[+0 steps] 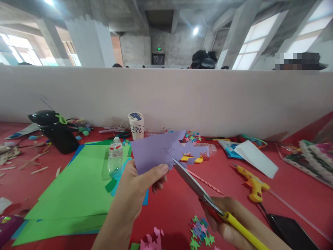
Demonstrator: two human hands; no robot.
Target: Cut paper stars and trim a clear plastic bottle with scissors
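Note:
My left hand (pixel 145 180) pinches a sheet of purple paper (pixel 149 152) between thumb and fingers, holding it up above the table. A star outline is drawn in pencil near the sheet's right part. In my right hand (pixel 229 215) is a pair of scissors (pixel 194 185) with yellow handles. Their blade tips touch the paper's lower right edge, just below the drawn star. Below the scissors, a pile of small paper stars (pixel 199 232) in several colours lies on the red table. Pink paper scraps (pixel 152 241) lie at the front edge.
Green paper sheets (pixel 75 184) and a clear plastic bottle (pixel 116 157) are on the left. A black bottle (pixel 57 133) and a paper cup (pixel 136 125) stand behind. A yellow glue gun (pixel 253 182) and white paper (pixel 257 158) lie right. A white partition (pixel 166 99) closes the back.

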